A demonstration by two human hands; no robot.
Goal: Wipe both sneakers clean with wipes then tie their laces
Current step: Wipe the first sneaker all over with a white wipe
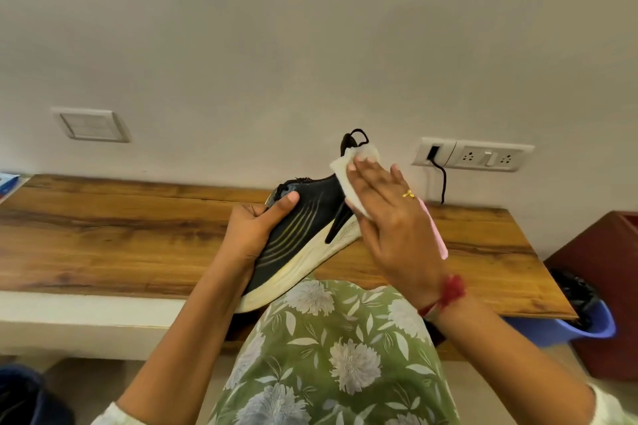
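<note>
Left fingers (pixel 281 205) grip sneaker (pixel 303 221); right fingers (pixel 362 179) flat, pressing wipe (pixel 340 166); wooden counter (pixel 121 235), white wall (pixel 276 45).

The sneaker (pixel 303 228) is black with thin curved yellow-green stripes on its side. Its sole (pixel 297 272) is creamy white. The wipe (pixel 345 169) is white. The surface (pixel 121 235) is warm brown wood with dark wavy streaks. The dress (pixel 338 355) is green with big white flowers and pale leaves. The thread (pixel 450 290) is red and the ring (pixel 408 194) is gold. The wall (pixel 310 28) is pale grey-white, the cord (pixel 443 179) is black, and the bin (pixel 593 324) is blue with a black bag (pixel 573 290).
</note>
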